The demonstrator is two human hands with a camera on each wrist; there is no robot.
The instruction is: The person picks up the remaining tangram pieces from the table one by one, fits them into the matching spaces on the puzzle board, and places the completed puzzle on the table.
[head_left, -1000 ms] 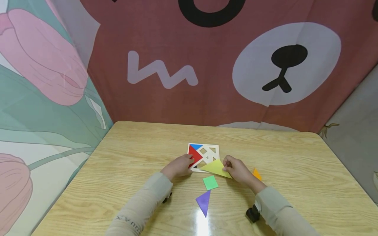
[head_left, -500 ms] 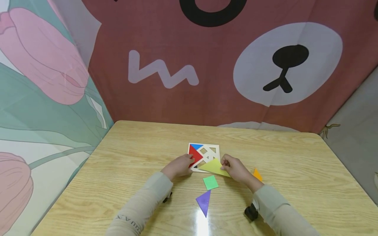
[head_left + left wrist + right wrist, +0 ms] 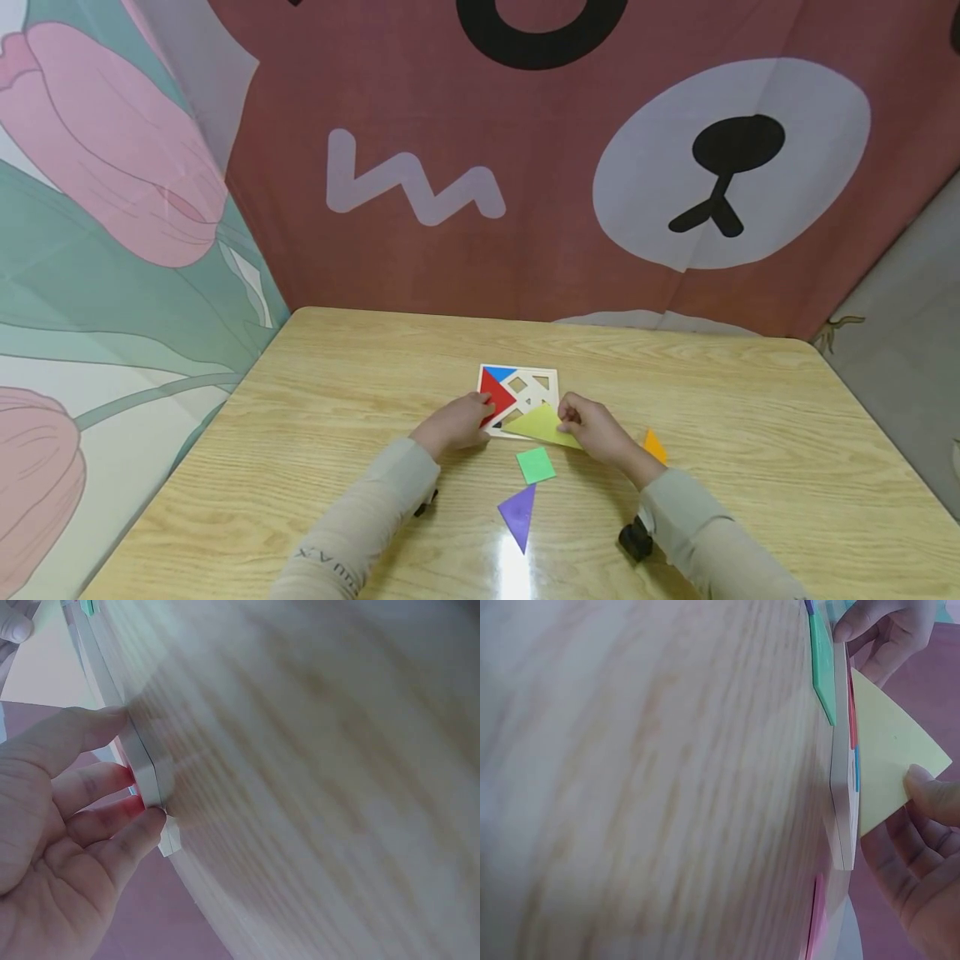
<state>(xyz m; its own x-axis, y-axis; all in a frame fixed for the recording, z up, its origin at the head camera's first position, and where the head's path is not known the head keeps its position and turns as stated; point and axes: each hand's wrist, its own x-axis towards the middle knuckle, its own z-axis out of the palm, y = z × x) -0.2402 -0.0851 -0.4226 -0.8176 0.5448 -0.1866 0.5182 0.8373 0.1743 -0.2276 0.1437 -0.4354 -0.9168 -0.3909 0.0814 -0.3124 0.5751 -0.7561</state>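
Yellow triangle (image 3: 542, 422), lettered sleeve (image 3: 358, 523) (part-legible)

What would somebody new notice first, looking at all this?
Probably the huge cartoon face printed on the cloth behind the table. On the table, the eye would likely go next to the yellow triangle, pinched in the fingers of the right hand over the near right part of the puzzle board. The red triangle at the board's left side is also vivid.

A table (image 3: 360, 367) bears a board (image 3: 535, 393), green square (image 3: 536, 466), purple triangle (image 3: 520, 513), orange piece (image 3: 655, 447)
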